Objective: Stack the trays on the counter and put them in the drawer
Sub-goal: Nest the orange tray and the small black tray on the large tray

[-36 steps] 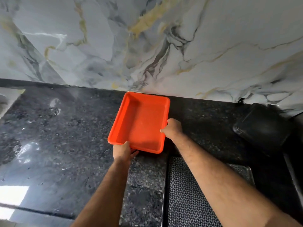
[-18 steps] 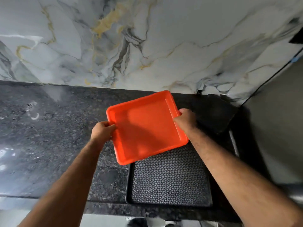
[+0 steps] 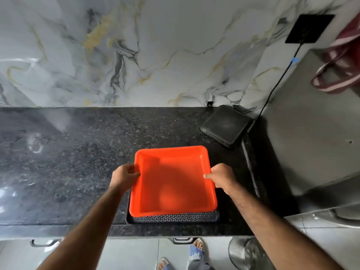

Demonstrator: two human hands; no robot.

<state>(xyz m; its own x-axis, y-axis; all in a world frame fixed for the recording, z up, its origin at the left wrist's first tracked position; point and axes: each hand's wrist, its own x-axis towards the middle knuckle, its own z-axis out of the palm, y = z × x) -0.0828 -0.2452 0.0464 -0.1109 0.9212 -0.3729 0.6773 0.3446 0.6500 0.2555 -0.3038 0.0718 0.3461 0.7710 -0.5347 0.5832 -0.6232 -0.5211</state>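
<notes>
An orange tray [image 3: 173,182] lies squarely over a dark tray with a woven-pattern floor [image 3: 175,218], near the front edge of the black granite counter [image 3: 78,162]. Only the dark tray's front strip shows below the orange one. My left hand [image 3: 124,175] grips the orange tray's left rim. On the right rim, my right hand [image 3: 221,178] holds the same tray. A third, black tray [image 3: 227,125] sits tilted at the back right by the wall. Two drawer handles, one [image 3: 41,243] at the left and one [image 3: 182,240] in the middle, show under the counter edge.
A marble wall [image 3: 155,55] backs the counter. A grey appliance side [image 3: 311,133] stands at the right with a black cable [image 3: 278,78] running up to a socket plate [image 3: 309,29]. A steel bin [image 3: 251,254] and my sandalled feet are on the floor below.
Both hands carried the orange tray from the back of the counter toward the front and turned it square over the patterned dark tray. The view swung to the right.
</notes>
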